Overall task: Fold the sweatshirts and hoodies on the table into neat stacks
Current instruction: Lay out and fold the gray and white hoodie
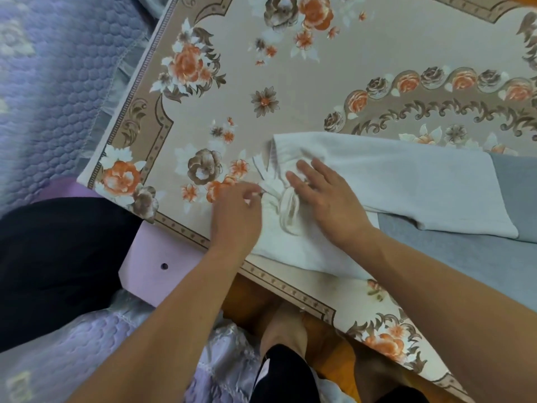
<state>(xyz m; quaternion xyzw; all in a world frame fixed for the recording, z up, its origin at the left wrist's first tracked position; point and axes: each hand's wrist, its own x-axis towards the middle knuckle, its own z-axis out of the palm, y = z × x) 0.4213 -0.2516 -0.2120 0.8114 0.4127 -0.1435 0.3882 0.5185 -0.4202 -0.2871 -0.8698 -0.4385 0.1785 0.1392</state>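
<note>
A white hoodie (392, 181) lies on the table with the floral cloth (232, 91), its hood end toward me and its drawstring looped near the front edge. My left hand (236, 213) pinches the white fabric at the hood's edge. Beside it my right hand (322, 196) lies flat with straight fingers, pressing on the hoodie. A grey garment (476, 257) sits under and to the right of the white one.
A bed with a lilac quilted cover (52, 91) runs along the left of the table. A dark garment (58, 257) lies on a lilac stool corner (151, 269). My feet show below the table's front edge.
</note>
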